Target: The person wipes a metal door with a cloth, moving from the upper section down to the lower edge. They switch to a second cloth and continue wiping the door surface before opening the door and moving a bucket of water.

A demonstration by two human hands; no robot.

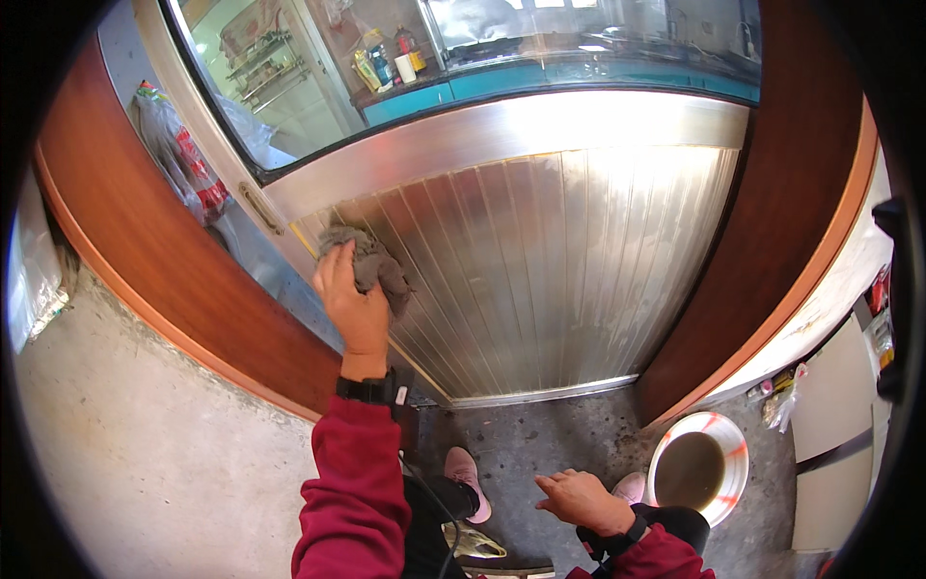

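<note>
My left hand [352,301] presses a crumpled grey-brown cloth [371,262] against the ribbed metal lower panel of a sliding door [521,261]. The cloth sits at the panel's upper left, close to the door's side frame, and bunches out to the right of my fingers. Lower down, my right hand [583,499] hangs in front of me above the floor. Its fingers stretch leftward, with nothing in them. To the right of that hand stands a white basin with orange-red streaks [736,461], holding murky brown water.
Reddish-brown wooden door frames [183,261] rise on both sides. A recessed handle [260,208] is set in the door's left edge. Behind the glass lies a counter with bottles [381,68]. Plastic bags [183,154] hang at the left. White panels [837,415] stand right of the basin.
</note>
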